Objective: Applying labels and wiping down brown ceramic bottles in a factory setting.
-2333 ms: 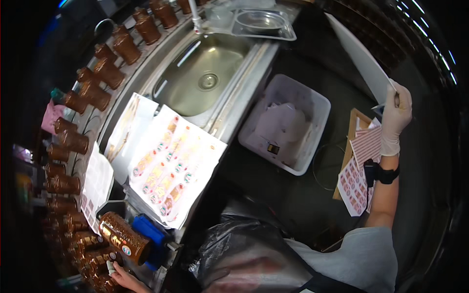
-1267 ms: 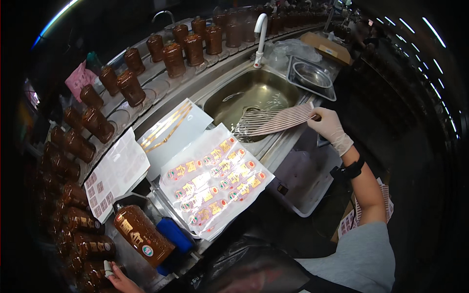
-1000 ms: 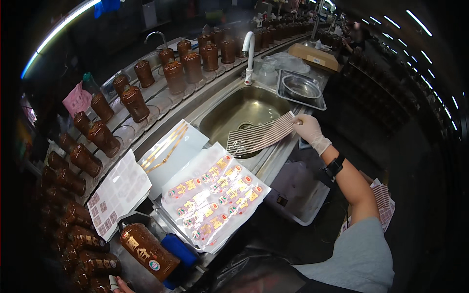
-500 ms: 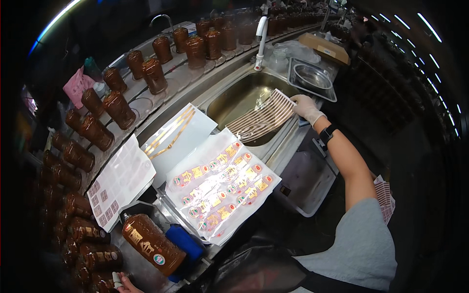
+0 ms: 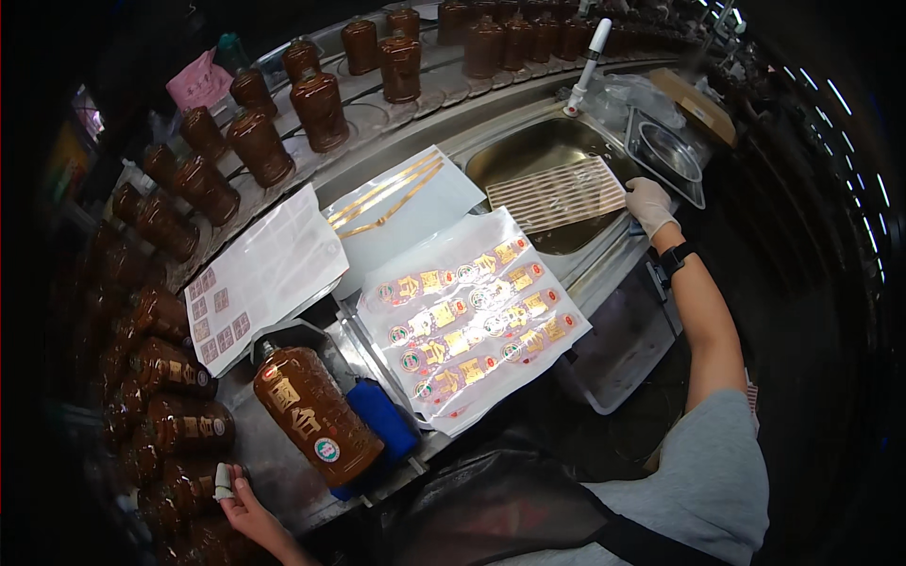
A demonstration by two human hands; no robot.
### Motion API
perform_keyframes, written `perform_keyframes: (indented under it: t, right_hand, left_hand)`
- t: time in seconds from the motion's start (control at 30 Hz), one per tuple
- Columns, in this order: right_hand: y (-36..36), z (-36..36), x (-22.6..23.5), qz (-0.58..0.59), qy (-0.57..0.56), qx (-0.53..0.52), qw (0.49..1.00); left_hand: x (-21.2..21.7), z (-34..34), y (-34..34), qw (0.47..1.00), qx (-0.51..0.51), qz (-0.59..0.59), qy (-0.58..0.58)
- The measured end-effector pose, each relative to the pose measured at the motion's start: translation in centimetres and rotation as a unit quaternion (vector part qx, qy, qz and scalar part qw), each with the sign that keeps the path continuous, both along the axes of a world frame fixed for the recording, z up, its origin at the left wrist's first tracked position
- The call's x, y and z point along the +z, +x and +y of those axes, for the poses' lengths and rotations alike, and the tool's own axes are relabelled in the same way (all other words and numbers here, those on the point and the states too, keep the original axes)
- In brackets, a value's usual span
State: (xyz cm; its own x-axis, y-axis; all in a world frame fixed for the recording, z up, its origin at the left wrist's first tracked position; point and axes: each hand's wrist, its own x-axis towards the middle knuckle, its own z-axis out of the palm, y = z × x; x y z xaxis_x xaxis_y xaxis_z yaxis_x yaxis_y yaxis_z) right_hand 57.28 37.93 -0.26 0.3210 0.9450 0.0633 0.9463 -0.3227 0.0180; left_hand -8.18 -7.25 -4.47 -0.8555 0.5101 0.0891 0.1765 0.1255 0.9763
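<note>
White-gloved right hand (image 5: 649, 203) at 2 o'clock pinches 1 striped label sheet (image 5: 559, 193) flat over the steel sink (image 5: 528, 151). Left hand (image 5: 238, 491), 7 o'clock, fingers loose beside a brown bottle (image 5: 316, 426). That 1-edge grip looks sketchy; the sheet could sag into the basin.

On the worktop (image 5: 283, 472) a bottle (image 5: 316, 427) is lying on its side just right of the left hand (image 5: 241, 495), three sheets are lying beyond it, and further right the right hand (image 5: 649, 204) is holding a striped sheet (image 5: 559, 192) over the sink (image 5: 528, 156), with bottles standing behind.
</note>
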Motion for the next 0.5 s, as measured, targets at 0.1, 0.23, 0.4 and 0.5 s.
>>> perform_keyframes:
  t: [0.1, 0.23, 0.4, 0.5]
  right_hand:
    - [0.5, 0.0, 0.1, -0.009, -0.051, -0.003, 0.999]
    - [1.7, 0.4, -0.7, -0.01, -0.096, 0.0, 0.995]
    - [-2.1, -0.3, 0.6, 0.073, 0.032, 0.1, 0.992]
    - [-6.2, -1.8, 2.2, 0.148, 0.061, 0.2, 0.967]
  left_hand:
    - [0.1, 0.4, 0.8, 1.0, -0.019, -0.01, 0.01]
    - [1.1, 1.2, 2.7, 0.998, -0.067, 0.003, -0.017]
    - [2.6, 1.4, 4.8, 0.979, -0.201, -0.011, 0.014]
    - [3.6, 3.2, 6.3, 0.963, -0.266, -0.024, 0.045]
